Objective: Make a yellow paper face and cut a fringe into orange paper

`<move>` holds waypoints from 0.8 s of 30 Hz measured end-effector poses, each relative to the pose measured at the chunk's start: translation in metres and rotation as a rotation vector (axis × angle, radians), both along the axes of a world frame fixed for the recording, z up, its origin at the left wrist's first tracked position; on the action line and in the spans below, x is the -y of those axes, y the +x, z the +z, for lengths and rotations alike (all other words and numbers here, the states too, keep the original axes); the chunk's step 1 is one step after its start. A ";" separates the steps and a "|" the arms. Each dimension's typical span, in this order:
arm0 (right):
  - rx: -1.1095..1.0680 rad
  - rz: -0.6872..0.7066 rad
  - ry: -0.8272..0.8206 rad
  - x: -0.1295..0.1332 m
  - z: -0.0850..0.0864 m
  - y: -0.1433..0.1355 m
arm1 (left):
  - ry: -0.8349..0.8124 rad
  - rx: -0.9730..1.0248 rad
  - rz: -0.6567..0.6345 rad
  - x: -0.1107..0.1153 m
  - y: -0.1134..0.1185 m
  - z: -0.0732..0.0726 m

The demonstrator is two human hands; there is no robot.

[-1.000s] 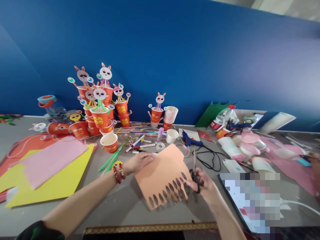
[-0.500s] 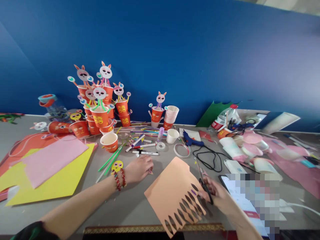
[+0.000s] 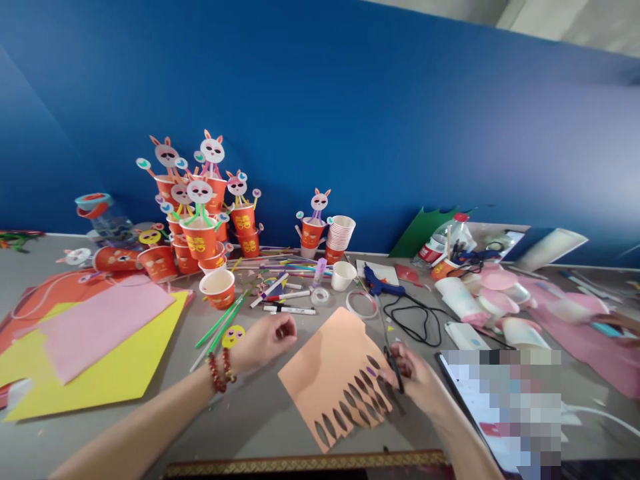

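Note:
My right hand point(image 3: 409, 371) grips black-handled scissors point(image 3: 395, 368), with the blades pointing away from me above the table. Just left of it lies a peach-orange paper sheet point(image 3: 323, 363) with several leaf-shaped holes along its near edge. A small purple mark sits beside one of the holes. My left hand point(image 3: 267, 341), a bead bracelet at its wrist, hovers left of the sheet. Its thumb and fingertips are curled together in a pinch, and anything between them is too small to make out. A yellow paper face point(image 3: 233, 336) lies by that wrist.
Red paper cups with rabbit figures point(image 3: 202, 233) stand at the back left. Markers point(image 3: 290, 309), a tape roll point(image 3: 363, 305) and a blue glue gun point(image 3: 383, 283) lie ahead. A phone point(image 3: 475, 400) lies right; another person's hand point(image 3: 623, 325) shows at the right edge.
My left hand has drawn back slightly to the left, its fingers now curled in. The view has shifted a little. My right hand still holds the scissors beside the sheet.

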State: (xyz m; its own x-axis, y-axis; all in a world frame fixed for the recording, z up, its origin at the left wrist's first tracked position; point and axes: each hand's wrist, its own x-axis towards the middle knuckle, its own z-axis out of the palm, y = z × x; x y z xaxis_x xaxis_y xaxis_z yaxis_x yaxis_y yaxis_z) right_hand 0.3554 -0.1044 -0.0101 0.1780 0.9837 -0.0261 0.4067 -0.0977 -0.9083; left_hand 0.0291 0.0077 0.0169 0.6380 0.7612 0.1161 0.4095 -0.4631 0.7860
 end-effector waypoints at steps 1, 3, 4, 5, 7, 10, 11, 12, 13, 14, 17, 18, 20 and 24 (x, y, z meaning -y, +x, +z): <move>0.062 -0.004 0.017 -0.004 0.003 -0.003 | -0.040 0.041 0.025 -0.001 -0.004 0.003; 0.239 -0.084 0.072 -0.012 0.010 -0.010 | -0.110 0.111 0.066 -0.001 -0.011 0.008; 0.334 -0.156 0.105 -0.016 0.015 -0.014 | -0.135 0.135 0.078 -0.001 -0.013 0.011; 0.408 -0.225 0.138 -0.019 0.020 -0.020 | -0.163 0.164 0.088 0.001 -0.016 0.013; 0.428 -0.278 0.188 -0.026 0.030 -0.036 | -0.246 0.270 0.099 0.004 -0.018 0.017; 0.053 -0.003 0.194 -0.037 0.043 -0.077 | -0.395 0.491 0.104 0.009 -0.016 0.022; -0.079 0.113 0.128 -0.041 0.046 -0.093 | -0.426 0.544 0.106 0.010 -0.015 0.023; -0.191 0.189 0.054 -0.045 0.048 -0.108 | -0.439 0.570 0.108 0.010 -0.014 0.023; -0.287 0.200 0.020 -0.050 0.049 -0.122 | -0.444 0.580 0.112 0.010 -0.014 0.022; -0.345 0.204 0.024 -0.054 0.050 -0.133 | -0.440 0.581 0.117 0.009 -0.013 0.020; -0.443 0.274 0.061 -0.063 0.049 -0.153 | -0.370 0.534 0.112 0.007 -0.012 0.012; -0.461 0.285 0.066 -0.065 0.047 -0.155 | -0.335 0.506 0.105 0.007 -0.012 0.009; -0.474 0.281 0.060 -0.066 0.041 -0.155 | -0.286 0.452 0.081 0.007 -0.011 0.003; -0.455 0.250 0.039 -0.064 0.030 -0.153 | -0.293 0.400 0.037 0.009 -0.009 -0.001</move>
State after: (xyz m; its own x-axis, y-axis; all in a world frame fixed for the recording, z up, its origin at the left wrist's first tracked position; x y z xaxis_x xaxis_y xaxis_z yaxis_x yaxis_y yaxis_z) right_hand 0.2021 -0.0409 0.0196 -0.0835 0.9965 -0.0081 -0.0232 -0.0101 -0.9997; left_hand 0.0201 -0.0013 0.0155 0.5588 0.8200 0.1240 0.0609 -0.1896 0.9800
